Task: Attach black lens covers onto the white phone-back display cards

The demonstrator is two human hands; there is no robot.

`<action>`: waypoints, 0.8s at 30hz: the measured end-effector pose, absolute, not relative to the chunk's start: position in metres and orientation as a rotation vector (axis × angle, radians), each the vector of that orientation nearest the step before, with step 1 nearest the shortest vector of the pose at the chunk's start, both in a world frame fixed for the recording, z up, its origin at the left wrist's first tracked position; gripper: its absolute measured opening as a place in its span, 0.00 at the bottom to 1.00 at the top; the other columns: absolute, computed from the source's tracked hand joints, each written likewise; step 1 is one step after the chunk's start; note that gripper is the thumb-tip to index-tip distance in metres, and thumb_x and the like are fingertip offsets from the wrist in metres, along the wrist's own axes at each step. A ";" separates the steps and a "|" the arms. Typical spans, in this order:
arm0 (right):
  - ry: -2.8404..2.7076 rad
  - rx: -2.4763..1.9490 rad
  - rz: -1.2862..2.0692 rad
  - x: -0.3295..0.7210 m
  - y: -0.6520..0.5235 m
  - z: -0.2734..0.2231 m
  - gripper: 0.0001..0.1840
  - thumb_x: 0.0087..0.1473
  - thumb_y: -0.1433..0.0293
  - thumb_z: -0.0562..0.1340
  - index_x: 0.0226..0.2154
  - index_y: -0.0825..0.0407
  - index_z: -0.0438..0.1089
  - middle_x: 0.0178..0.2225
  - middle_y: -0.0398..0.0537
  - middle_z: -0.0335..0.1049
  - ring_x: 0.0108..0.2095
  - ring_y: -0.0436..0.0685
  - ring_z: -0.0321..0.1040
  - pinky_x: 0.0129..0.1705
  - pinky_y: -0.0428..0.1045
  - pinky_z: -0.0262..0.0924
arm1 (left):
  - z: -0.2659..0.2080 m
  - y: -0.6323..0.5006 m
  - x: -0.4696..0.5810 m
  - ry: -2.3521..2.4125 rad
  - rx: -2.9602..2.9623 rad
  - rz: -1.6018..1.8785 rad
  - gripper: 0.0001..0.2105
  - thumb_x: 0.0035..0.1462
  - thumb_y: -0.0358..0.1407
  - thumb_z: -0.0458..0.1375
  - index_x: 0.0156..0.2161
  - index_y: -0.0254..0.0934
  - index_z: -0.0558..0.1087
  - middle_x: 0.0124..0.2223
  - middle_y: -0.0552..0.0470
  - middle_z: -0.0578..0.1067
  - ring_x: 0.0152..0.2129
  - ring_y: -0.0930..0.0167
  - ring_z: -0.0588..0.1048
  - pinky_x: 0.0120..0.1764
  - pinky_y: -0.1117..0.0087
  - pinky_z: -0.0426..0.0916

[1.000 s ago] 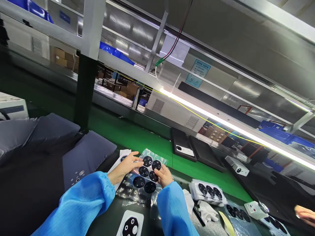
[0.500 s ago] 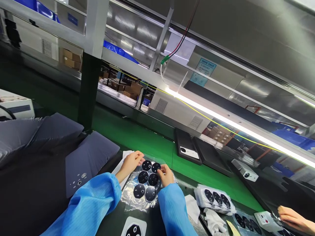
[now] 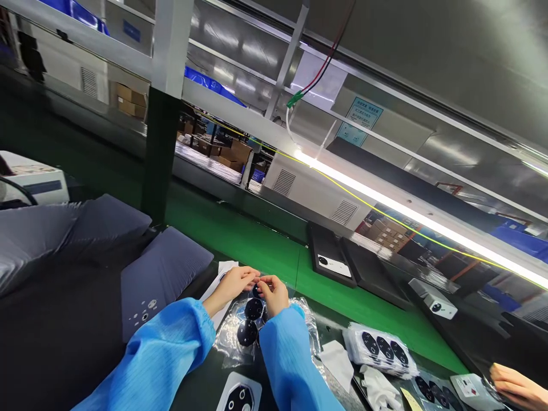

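My left hand [image 3: 236, 283] and my right hand [image 3: 274, 292] meet at the far edge of a clear plastic sheet [image 3: 233, 342] on the dark bench. Fingers of both hands are pinched together, their tips nearly touching; what lies between them is too small to make out. Round black discs with small holes, such as this black disc [image 3: 247, 333], lie on the sheet, and my right hand and sleeve cover some of them. Nearer to me is a pale plate with a black round camera panel [image 3: 240, 398].
A wrapped stack of black-disc sheets [image 3: 381, 349] lies right, beside a crumpled white cloth [image 3: 381, 388]. Another person's hand [image 3: 518, 387] is at far right near a white labelled bottle [image 3: 471, 391]. Grey covered panels [image 3: 166, 274] stand left. Black trays [image 3: 329, 254] sit behind.
My right hand has moved left and away from me, off the upper right disc, to meet my left fingertips. It now hides the right-hand discs. The view has shifted slightly.
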State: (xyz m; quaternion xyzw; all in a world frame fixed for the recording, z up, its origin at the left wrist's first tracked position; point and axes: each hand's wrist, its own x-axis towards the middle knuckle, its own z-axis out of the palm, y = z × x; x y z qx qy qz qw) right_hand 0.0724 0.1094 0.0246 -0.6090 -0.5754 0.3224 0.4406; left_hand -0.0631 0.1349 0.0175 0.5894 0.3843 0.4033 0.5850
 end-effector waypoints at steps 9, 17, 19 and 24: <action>-1.335 -1.444 0.824 0.073 0.108 0.026 0.08 0.46 0.69 0.69 0.26 0.54 0.69 0.23 0.38 0.70 0.25 0.49 0.70 0.24 0.44 0.66 | 0.014 0.135 -0.060 0.888 1.471 0.979 0.11 0.61 0.38 0.57 0.46 0.34 0.70 0.46 0.48 0.73 0.39 0.66 0.74 0.42 0.59 0.72; -1.303 -1.445 0.902 0.073 0.111 0.021 0.06 0.57 0.72 0.63 0.29 0.57 0.69 0.26 0.39 0.71 0.27 0.48 0.71 0.31 0.46 0.69 | 0.007 0.139 -0.055 0.885 1.556 1.052 0.11 0.61 0.38 0.57 0.46 0.35 0.70 0.47 0.48 0.73 0.40 0.66 0.74 0.43 0.58 0.71; -1.305 -1.438 0.917 0.073 0.111 0.020 0.06 0.58 0.71 0.63 0.30 0.57 0.70 0.27 0.39 0.72 0.28 0.48 0.71 0.32 0.47 0.69 | 0.007 0.139 -0.055 0.899 1.568 1.063 0.11 0.61 0.38 0.57 0.46 0.35 0.70 0.47 0.48 0.73 0.40 0.66 0.74 0.43 0.59 0.71; -1.329 -1.430 0.930 0.077 0.114 0.016 0.07 0.58 0.70 0.62 0.31 0.57 0.70 0.29 0.41 0.72 0.29 0.49 0.71 0.33 0.48 0.70 | 0.010 0.136 -0.057 0.963 1.632 1.049 0.11 0.62 0.38 0.57 0.45 0.34 0.71 0.45 0.48 0.74 0.39 0.67 0.75 0.42 0.59 0.72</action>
